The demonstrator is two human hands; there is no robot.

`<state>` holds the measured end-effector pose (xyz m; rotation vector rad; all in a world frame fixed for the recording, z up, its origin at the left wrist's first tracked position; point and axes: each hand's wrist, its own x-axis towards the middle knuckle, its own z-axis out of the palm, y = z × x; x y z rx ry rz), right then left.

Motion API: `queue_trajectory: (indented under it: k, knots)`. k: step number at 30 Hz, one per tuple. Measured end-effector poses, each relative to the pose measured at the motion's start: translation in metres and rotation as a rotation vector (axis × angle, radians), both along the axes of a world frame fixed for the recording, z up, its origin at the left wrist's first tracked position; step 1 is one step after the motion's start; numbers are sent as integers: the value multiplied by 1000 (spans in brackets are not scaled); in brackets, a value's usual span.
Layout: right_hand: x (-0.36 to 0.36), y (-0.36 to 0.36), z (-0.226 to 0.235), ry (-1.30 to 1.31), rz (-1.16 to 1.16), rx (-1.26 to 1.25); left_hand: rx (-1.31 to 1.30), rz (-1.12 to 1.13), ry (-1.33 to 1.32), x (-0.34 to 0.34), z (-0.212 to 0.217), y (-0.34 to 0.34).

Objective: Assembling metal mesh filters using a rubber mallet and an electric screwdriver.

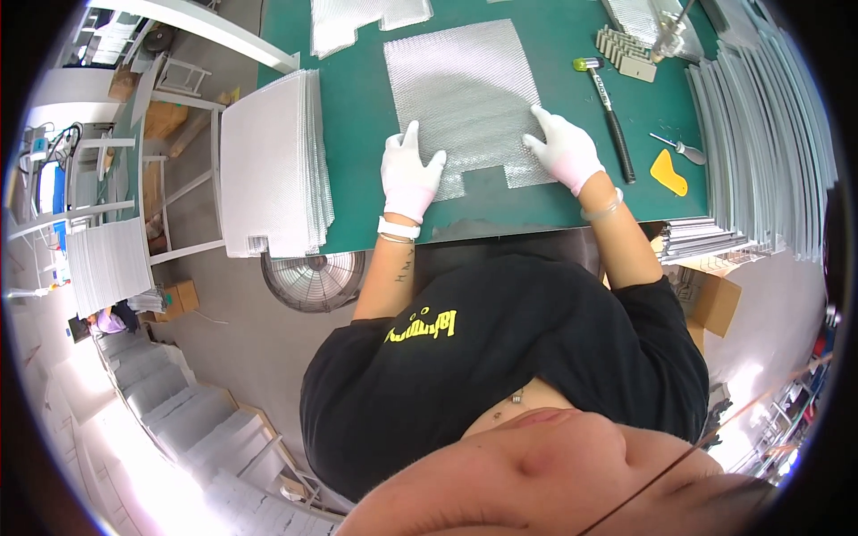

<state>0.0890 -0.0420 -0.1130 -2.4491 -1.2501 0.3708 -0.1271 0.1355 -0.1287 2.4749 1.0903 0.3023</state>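
Your left hand (pixel 413 174) and right hand (pixel 567 154) rest loosely open, thumbs and forefingers apart, at the side edges of the textured silvery sheet (pixel 474 89), flat on the green table (pixel 357 188). Rightward, a hammer (pixel 611 121) lies between it and a yellow scraper (pixel 666 175) and screwdriver (pixel 686 152). A sheet stack (pixel 264 170) and upright panels (pixel 760 143) flank you. Farther, what seem metal blocks (pixel 633 62) sit near another sheet pile (pixel 645 20).

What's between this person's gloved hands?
In the head view, a silver mesh-textured sheet lies on the green tabletop between the left hand and right hand.
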Motion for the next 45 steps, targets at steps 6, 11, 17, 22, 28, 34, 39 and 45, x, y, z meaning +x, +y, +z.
queue_trajectory:
  k: [6,11,17,22,28,34,39,45]
  knots:
    - [115,-13,23,-537,-43,157,253,-197,101,-6,-6,29]
    - [209,-72,-6,-735,-130,25,194,-409,231,-15,9,12]
    - [202,-58,-5,-681,-271,-69,209,-374,211,-68,13,-56]
    - [239,-60,-17,-626,-204,-125,262,-382,-231,-94,37,-101]
    - [240,-81,-10,-664,-115,-53,-1381,-298,-328,-139,-42,-165]
    - [176,-113,-10,-646,-188,135,-1674,323,-961,-106,-79,-173]
    - [-38,-122,11,108,-10,595,-1633,402,-1016,-98,-76,-172]
    - [-198,-140,-50,1493,-91,475,-1576,410,-1013,-95,-80,-169]
